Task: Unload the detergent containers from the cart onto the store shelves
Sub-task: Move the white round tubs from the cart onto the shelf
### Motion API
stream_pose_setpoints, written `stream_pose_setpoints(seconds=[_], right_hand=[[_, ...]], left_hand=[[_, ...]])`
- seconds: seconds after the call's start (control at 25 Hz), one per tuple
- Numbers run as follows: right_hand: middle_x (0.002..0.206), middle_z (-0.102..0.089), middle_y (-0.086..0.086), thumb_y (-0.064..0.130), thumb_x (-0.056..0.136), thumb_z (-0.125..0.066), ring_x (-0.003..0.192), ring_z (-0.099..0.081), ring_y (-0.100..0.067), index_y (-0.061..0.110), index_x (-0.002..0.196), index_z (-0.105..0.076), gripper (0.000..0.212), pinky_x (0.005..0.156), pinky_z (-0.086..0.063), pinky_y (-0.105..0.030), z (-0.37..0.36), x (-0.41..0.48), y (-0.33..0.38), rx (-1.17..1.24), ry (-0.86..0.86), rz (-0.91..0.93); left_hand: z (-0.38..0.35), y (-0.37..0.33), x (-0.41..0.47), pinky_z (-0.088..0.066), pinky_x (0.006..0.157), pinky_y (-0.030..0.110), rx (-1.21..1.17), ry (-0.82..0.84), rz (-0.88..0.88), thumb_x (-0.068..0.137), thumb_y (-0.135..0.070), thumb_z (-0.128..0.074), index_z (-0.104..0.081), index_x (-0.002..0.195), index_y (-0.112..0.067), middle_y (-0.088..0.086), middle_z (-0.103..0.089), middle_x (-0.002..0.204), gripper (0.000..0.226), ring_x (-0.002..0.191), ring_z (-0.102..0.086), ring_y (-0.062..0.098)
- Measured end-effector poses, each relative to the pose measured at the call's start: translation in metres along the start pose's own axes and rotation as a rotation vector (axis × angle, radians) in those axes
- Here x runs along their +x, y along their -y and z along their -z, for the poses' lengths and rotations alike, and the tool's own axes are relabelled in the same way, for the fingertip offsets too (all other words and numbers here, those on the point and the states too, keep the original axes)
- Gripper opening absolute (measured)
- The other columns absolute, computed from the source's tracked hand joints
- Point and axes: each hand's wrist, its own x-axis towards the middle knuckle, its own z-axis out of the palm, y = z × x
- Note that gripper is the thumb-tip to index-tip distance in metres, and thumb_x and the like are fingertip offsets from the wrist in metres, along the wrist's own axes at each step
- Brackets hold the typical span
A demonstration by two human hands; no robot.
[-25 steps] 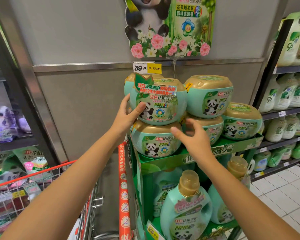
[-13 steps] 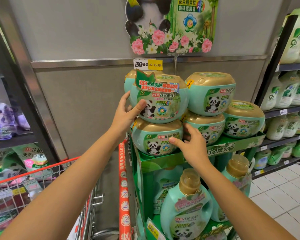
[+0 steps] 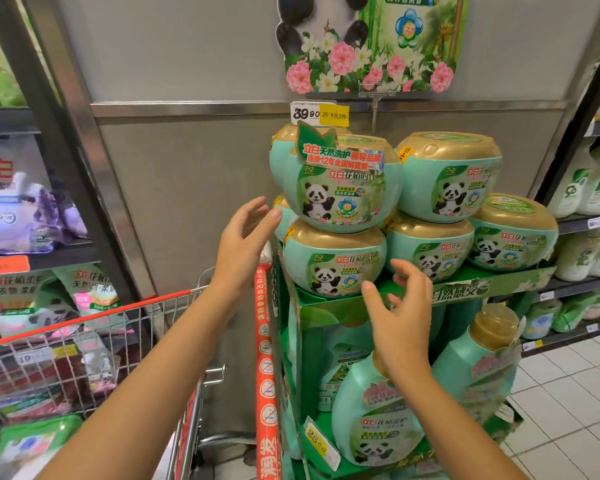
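Round mint-green detergent tubs with gold lids and panda labels are stacked on the green cardboard display stand [image 3: 326,308]. The top front tub [image 3: 340,188] rests on a lower tub [image 3: 335,259]. More tubs [image 3: 449,176] stand to the right. My left hand [image 3: 245,239] hovers just left of the stack, fingers spread, touching nothing. Lower down, my right hand [image 3: 400,315] is held in front of the stand with loose fingers and holds nothing. The red-rimmed wire cart [image 3: 94,327] is at lower left.
Large mint detergent bottles [image 3: 378,414] fill the stand's lower tier. Store shelves with bags [image 3: 21,209] flank the left, and shelves with pale bottles [image 3: 589,188] the right. A grey wall panel is behind the stand. White tiled floor [image 3: 568,403] lies at lower right.
Both hands let go of the tubs and pulled back toward me. The left left the top tub's side, and the right came off the lower tubs. The view moved closer.
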Motion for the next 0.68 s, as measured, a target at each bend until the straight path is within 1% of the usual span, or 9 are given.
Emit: stream_pose_setpoints(seconds=[0.08,0.12,0.2,0.28,0.4,0.48,0.52,0.6,0.68], right_hand=[[0.113,-0.049,0.011,0.016,0.088,-0.064,0.106,-0.051,0.001,0.030,0.110,-0.053,0.029,0.089,-0.045,-0.021,-0.002,-0.027,0.006,0.085,0.048,0.030],[0.111,-0.052,0.010,0.011,0.088,-0.064,0.104,-0.054,-0.002,0.031,0.105,-0.055,0.027,0.088,-0.047,-0.020,-0.003,-0.041,0.009,0.122,0.093,0.046],[0.105,-0.058,0.007,0.004,0.088,-0.063,0.098,-0.058,-0.005,0.027,0.099,-0.060,0.026,0.084,-0.048,-0.014,-0.007,-0.065,0.016,0.160,0.242,0.090],[0.098,-0.064,0.005,0.002,0.087,-0.063,0.092,-0.061,-0.006,0.022,0.096,-0.064,0.022,0.079,-0.048,-0.012,-0.016,-0.087,0.028,0.197,0.475,0.108],[0.089,-0.069,0.005,0.002,0.086,-0.064,0.082,-0.064,-0.007,0.022,0.090,-0.066,0.020,0.074,-0.048,-0.015,-0.038,-0.115,0.053,0.222,0.835,0.123],[0.085,-0.070,0.006,0.002,0.086,-0.065,0.079,-0.063,-0.006,0.026,0.087,-0.066,0.024,0.073,-0.049,-0.017,-0.056,-0.139,0.073,0.222,1.068,0.146],[0.085,-0.070,0.004,0.002,0.086,-0.065,0.079,-0.064,-0.009,0.027,0.087,-0.066,0.025,0.075,-0.051,-0.022,-0.062,-0.152,0.082,0.224,1.177,0.140],[0.089,-0.072,-0.004,0.003,0.086,-0.066,0.084,-0.066,-0.022,0.026,0.088,-0.067,0.023,0.081,-0.052,-0.032,-0.075,-0.175,0.100,0.209,1.377,0.129],[0.092,-0.072,-0.007,0.007,0.087,-0.066,0.087,-0.067,-0.025,0.025,0.092,-0.067,0.018,0.081,-0.052,-0.034,-0.091,-0.201,0.117,0.125,1.524,0.179]], left_hand=[[0.030,0.008,-0.036,-0.053,0.087,0.026,-0.001,-0.068,0.007,0.093,-0.021,-0.060,-0.066,0.113,-0.023,-0.002,-0.069,0.112,0.021,0.106,-0.064,0.012],[0.046,0.013,-0.057,-0.053,0.082,0.021,0.003,-0.102,0.023,0.094,-0.018,-0.058,-0.067,0.106,-0.025,-0.002,-0.071,0.107,0.017,0.100,-0.066,0.010],[0.079,0.022,-0.103,-0.052,0.075,0.014,0.033,-0.196,0.065,0.094,-0.012,-0.056,-0.068,0.102,-0.022,-0.001,-0.073,0.100,0.018,0.088,-0.069,0.004],[0.114,0.032,-0.155,-0.051,0.071,0.010,0.080,-0.337,0.115,0.093,-0.004,-0.055,-0.068,0.104,-0.013,0.002,-0.073,0.096,0.019,0.080,-0.069,0.000],[0.162,0.041,-0.236,-0.050,0.069,0.007,0.180,-0.585,0.198,0.092,0.000,-0.056,-0.068,0.104,-0.006,0.006,-0.072,0.096,0.018,0.077,-0.068,0.000],[0.195,0.041,-0.291,-0.050,0.069,0.006,0.207,-0.750,0.249,0.091,-0.001,-0.058,-0.068,0.100,-0.011,0.006,-0.072,0.095,0.017,0.082,-0.067,0.009],[0.211,0.040,-0.315,-0.051,0.070,0.007,0.219,-0.812,0.266,0.091,-0.001,-0.059,-0.069,0.098,-0.013,0.005,-0.072,0.095,0.017,0.085,-0.067,0.012],[0.243,0.036,-0.356,-0.051,0.070,0.007,0.281,-0.893,0.289,0.090,-0.003,-0.061,-0.070,0.095,-0.020,0.001,-0.073,0.094,0.019,0.088,-0.066,0.013],[0.280,0.036,-0.389,-0.048,0.071,0.004,0.379,-0.933,0.314,0.091,-0.005,-0.061,-0.070,0.093,-0.024,0.000,-0.073,0.094,0.021,0.088,-0.066,0.009]])
